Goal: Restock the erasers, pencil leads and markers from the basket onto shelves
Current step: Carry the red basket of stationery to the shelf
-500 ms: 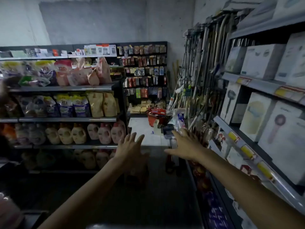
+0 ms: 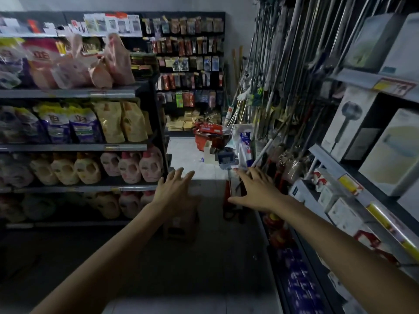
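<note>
both arms are stretched forward down a dim shop aisle, and nothing is held: the left hand (image 2: pixel 175 189) and the right hand (image 2: pixel 257 190) are seen with fingers spread apart and empty. a red basket (image 2: pixel 209 138) is seen on the floor at the far end of the aisle, well apart from both hands, with red packets heaped in it; whether erasers, pencil leads or markers lie there cannot be told. the left shelves (image 2: pixel 74 147) are filled with detergent pouches and bottles, the right shelves (image 2: pixel 340 175) with boxed appliances, and no stationery is seen placed. the task is judged barely begun: the basket is not yet reached, and all 3 kinds of goods are left to be shelved.
</note>
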`<state>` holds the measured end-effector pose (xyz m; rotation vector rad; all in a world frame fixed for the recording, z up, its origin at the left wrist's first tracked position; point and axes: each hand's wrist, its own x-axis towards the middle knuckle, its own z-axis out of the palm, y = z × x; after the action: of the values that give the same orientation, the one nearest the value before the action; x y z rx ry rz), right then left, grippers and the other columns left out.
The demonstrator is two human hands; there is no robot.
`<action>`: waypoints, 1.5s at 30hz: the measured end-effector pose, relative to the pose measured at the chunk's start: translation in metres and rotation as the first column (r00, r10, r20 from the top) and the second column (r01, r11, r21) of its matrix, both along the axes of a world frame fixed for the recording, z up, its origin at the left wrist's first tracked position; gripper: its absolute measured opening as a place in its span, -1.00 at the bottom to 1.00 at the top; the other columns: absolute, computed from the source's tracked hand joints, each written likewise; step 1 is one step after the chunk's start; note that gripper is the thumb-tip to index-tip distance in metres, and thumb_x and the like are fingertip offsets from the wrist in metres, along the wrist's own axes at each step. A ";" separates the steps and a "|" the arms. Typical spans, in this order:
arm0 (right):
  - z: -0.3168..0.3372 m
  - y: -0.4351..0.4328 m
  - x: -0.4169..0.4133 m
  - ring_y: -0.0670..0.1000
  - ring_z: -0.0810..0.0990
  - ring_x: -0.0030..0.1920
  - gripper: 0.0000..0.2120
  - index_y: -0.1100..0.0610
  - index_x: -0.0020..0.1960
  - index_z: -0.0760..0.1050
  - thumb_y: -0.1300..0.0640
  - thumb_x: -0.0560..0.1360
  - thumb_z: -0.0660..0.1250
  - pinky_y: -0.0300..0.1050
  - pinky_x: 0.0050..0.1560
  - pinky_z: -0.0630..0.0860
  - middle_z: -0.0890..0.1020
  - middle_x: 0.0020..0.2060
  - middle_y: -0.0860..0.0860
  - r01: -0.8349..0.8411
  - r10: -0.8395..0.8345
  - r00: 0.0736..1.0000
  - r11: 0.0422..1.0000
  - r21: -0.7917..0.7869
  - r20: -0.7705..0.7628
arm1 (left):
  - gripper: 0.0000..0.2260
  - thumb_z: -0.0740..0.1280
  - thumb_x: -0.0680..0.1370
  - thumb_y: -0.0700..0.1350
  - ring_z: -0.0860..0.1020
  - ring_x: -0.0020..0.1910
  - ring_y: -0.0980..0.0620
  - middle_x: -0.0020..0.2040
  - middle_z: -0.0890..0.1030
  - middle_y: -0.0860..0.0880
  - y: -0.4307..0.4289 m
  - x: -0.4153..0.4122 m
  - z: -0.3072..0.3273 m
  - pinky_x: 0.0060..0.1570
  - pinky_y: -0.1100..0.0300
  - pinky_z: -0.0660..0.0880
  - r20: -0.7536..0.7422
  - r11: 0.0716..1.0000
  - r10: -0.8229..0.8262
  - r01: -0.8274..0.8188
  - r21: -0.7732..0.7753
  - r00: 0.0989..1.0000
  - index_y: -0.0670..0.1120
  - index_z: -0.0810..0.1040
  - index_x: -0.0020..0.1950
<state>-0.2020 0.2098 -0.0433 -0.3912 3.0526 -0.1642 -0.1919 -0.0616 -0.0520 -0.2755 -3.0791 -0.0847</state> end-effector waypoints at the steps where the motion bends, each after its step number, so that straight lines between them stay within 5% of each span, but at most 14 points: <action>1: -0.004 0.000 -0.014 0.17 -0.07 0.62 0.03 -0.05 0.66 -0.07 -0.54 0.41 0.21 0.24 0.56 0.03 0.00 0.61 0.02 0.000 0.000 1.000 1.000 0.004 0.014 | -0.10 0.34 0.46 0.39 0.10 0.63 -0.22 0.67 0.08 -0.11 -0.001 -0.013 -0.005 0.51 -0.29 0.21 -0.002 1.000 -0.004 0.004 -0.001 1.000 0.10 0.05 0.67; 32: -0.048 0.016 -0.632 0.20 -0.08 0.63 0.02 -0.07 0.65 -0.08 -0.53 0.42 0.24 0.23 0.59 0.00 -0.05 0.65 0.09 -0.110 0.113 0.991 0.993 -0.052 0.068 | -0.13 0.21 0.50 0.48 0.08 0.65 -0.21 0.69 0.03 -0.12 0.040 -0.609 -0.031 0.55 -0.28 0.18 -0.005 0.997 0.054 -0.054 -0.061 0.999 0.14 -0.02 0.68; 45: -0.017 -0.047 -0.900 0.18 0.16 0.54 -0.13 -0.06 0.55 0.16 -0.48 0.41 0.28 0.19 0.53 0.13 0.17 0.52 0.04 -0.177 0.179 0.983 0.981 -0.079 0.026 | -0.14 0.21 0.51 0.48 0.07 0.65 -0.20 0.70 0.02 -0.11 -0.024 -0.867 -0.012 0.54 -0.29 0.15 -0.011 0.992 0.125 -0.125 -0.020 0.992 0.14 -0.03 0.67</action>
<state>-1.1020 0.1628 -0.0600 -0.6564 2.9654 -0.2758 -1.0584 -0.0851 -0.0642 -0.0835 -3.0800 -0.0470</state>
